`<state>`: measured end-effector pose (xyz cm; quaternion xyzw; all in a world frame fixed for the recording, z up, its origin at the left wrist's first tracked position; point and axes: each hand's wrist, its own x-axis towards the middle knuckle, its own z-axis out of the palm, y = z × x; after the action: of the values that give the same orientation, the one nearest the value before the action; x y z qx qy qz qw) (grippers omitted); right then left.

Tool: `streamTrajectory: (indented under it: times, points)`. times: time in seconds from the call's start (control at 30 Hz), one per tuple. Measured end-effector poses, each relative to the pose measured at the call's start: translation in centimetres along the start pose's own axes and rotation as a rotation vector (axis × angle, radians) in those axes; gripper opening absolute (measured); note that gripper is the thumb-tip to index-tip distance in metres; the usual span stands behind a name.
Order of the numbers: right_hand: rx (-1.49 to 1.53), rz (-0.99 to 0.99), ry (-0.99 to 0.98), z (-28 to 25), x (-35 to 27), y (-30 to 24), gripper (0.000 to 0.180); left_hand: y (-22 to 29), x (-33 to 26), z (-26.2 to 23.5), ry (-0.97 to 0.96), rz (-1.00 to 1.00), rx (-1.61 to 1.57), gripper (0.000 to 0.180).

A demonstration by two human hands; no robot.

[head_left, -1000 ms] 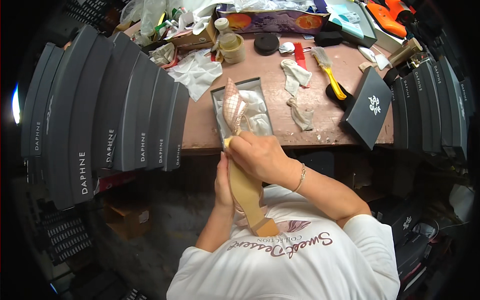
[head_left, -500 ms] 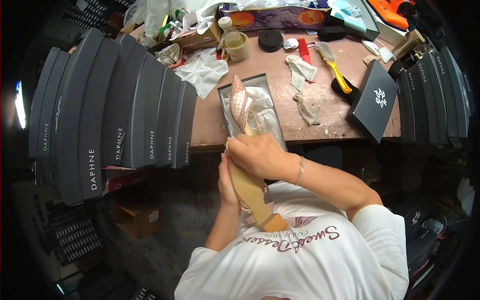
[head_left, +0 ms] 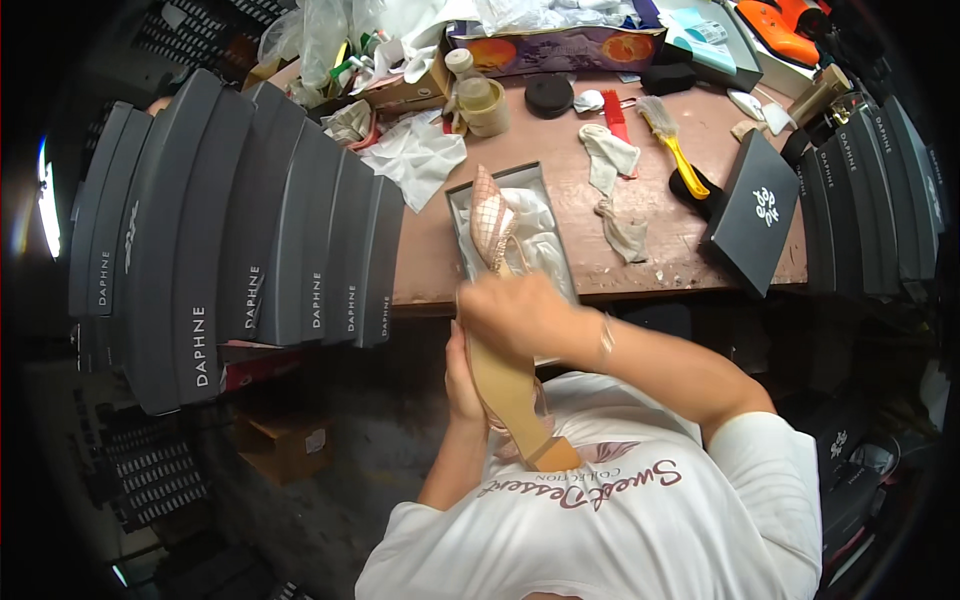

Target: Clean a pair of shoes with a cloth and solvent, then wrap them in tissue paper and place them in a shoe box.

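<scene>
The shoe (head_left: 505, 390) is in the lower middle of the frame, bottom side up; its tan sole looks smooth and flat, and its block heel (head_left: 555, 456) rests against the white shirt (head_left: 600, 530). The left hand (head_left: 462, 385) is wrapped round the shoe's side, with its fingers bent in; the right hand (head_left: 520, 315) is curled into a fist over the front of the sole, and it is too blurry to tell if anything is pinched inside. The shoe is likely light; the sole should be stiff and a bit slippery, but the straps should be soft; the middle of the sole seems the best place to hold. Just above, a second shoe (head_left: 492, 222), pointy, pink and netted, sits in a grey box (head_left: 557, 230) with thin, crinkly white paper (head_left: 537, 215) on the pink desk (head_left: 420, 270).
</scene>
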<state>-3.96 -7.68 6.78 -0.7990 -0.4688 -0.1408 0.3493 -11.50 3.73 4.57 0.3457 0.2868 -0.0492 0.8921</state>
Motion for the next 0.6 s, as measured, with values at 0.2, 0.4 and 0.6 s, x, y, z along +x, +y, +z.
streamTrajectory:
  times: [0.2,0.4,0.6]
  points:
    - [0.1,-0.012,-0.157,-1.1,-1.3,0.6,0.016,0.1,0.7,-0.9,-0.148,0.084,0.0,0.053]
    - [0.165,0.042,-0.505,-2.1,-4.9,-2.2,0.019,0.5,0.5,-1.6,-0.302,0.114,-0.056,0.056]
    - [0.133,0.081,-0.004,-1.0,0.5,1.1,0.014,0.5,0.4,0.3,-0.047,0.035,-0.026,0.054]
